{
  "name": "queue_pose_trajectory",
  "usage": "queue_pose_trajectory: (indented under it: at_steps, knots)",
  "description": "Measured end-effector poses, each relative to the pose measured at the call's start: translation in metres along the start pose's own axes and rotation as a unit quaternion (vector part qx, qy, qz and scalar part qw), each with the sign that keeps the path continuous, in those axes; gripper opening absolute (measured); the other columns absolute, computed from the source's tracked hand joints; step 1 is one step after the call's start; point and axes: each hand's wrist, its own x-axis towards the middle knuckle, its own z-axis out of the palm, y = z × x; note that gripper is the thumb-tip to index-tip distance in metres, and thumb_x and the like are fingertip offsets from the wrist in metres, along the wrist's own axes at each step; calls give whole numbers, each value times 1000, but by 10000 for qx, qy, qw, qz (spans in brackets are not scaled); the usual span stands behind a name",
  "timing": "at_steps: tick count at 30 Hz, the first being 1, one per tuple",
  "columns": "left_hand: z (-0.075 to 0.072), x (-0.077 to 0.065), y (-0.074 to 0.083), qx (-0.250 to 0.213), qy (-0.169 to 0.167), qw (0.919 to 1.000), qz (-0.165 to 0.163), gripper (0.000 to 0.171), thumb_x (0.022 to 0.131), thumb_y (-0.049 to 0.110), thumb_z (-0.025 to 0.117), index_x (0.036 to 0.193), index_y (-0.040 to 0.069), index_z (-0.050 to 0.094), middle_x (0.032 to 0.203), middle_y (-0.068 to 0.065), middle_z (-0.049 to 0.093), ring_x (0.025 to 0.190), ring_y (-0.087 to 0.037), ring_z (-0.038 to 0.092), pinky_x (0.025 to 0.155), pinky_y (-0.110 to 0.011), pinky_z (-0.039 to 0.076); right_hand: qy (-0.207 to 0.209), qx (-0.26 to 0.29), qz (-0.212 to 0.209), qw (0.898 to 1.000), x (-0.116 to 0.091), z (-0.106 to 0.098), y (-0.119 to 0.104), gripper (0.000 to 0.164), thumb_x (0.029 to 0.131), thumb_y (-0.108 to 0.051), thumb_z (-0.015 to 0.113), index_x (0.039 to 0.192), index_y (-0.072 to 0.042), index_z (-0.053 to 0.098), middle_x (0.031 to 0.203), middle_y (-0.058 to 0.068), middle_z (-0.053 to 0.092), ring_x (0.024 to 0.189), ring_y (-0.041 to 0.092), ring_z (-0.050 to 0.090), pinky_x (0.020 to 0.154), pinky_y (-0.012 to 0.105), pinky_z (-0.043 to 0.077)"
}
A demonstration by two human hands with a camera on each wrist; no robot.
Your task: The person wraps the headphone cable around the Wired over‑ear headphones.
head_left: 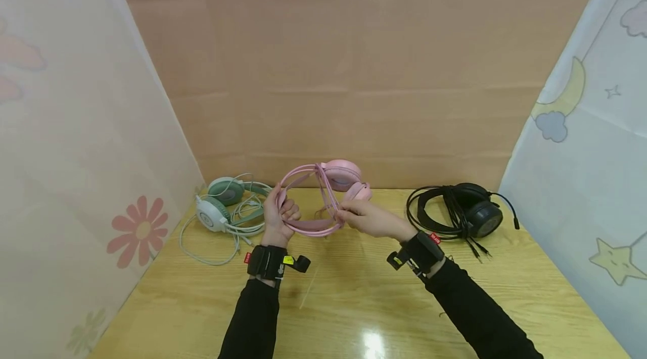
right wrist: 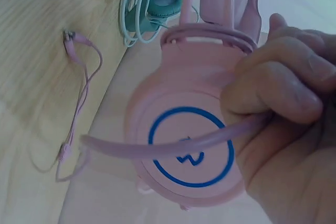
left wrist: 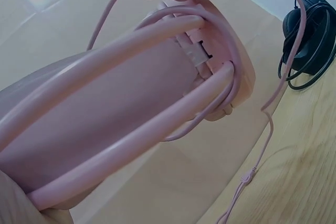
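Note:
Pink headphones are held up above the table, their two ear cups at the far right end. My left hand grips the headband at its left side. Between the thumb and curled fingers of my right hand is the pink cable, near the ear cups. In the left wrist view, turns of this cable wrap the headband by the ear cup. Its thin end with a splitter hangs toward the table. The right wrist view shows a blue ring on the cup's outer face.
White and green headphones with a loose white cable lie at the left of the wooden table. Black headphones with a bundled cable lie at the right. A brown backdrop stands behind, with patterned panels on both sides.

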Motion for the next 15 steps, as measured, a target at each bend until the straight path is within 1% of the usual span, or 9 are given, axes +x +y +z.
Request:
queue_pose_trajectory:
  at_steps: [2,5,6,7,9,11,12,13,15]
  knots:
    - [0,-2,0,41,-47,10000,54,56,105,38,35,53,19,29,45,7,18,33,-3,25,37,-17,23,30,181,-133,9997,0,5,0,30,107,-23,41,93,-7,62,59,-5,36,48,6,29,49,21,28]
    - [-1,-4,0,110,-293,9994,167,55,105,38,37,54,20,30,43,8,22,34,-2,28,39,-16,22,80,312,-212,9993,-2,10,-1,29,107,-19,41,89,-7,60,59,-5,38,48,7,30,50,21,29]
    - [-1,-5,0,90,-442,9988,194,54,105,37,37,53,20,32,43,9,24,34,-1,28,39,-16,22,77,313,-212,9993,-3,12,-1,28,107,-18,40,89,-8,60,60,-5,39,49,6,31,50,21,29]
    - [-1,-5,0,87,-517,9984,214,54,105,37,37,53,20,33,42,9,26,34,-1,29,39,-15,21,62,310,-202,9993,-3,14,-1,28,107,-17,39,91,-8,61,61,-4,40,49,6,33,51,21,30]
    - [-1,-6,0,48,-571,9981,215,54,104,36,38,54,20,33,42,9,26,34,-1,28,41,-16,19,-4,338,-181,9993,-4,17,1,27,107,-16,38,96,-7,61,63,-3,43,51,6,34,52,20,31]
    - [0,-6,1,-25,-409,9991,137,54,105,36,37,54,20,32,44,8,23,35,-2,26,40,-17,19,-103,387,-166,9991,-6,18,2,27,107,-15,37,100,-7,61,66,-2,46,52,6,36,53,20,32]
    - [0,-5,1,-61,-301,9995,93,54,105,36,37,54,19,31,45,8,21,35,-3,23,39,-17,20,-184,442,-209,9986,-7,19,3,27,108,-15,36,101,-6,60,66,3,48,53,6,36,53,19,33]
    - [1,-5,1,-59,-125,9999,60,54,105,37,38,55,19,29,47,7,18,37,-4,20,39,-18,20,-244,498,-251,9981,-7,19,5,26,108,-14,35,101,-6,59,67,5,50,53,6,37,53,19,33]
    - [1,-4,1,-111,58,9999,-3,54,105,37,38,55,19,28,49,6,15,40,-6,15,39,-18,20,-335,614,-323,9970,-9,19,6,25,108,-14,35,102,-5,58,70,11,53,54,6,39,52,19,35]
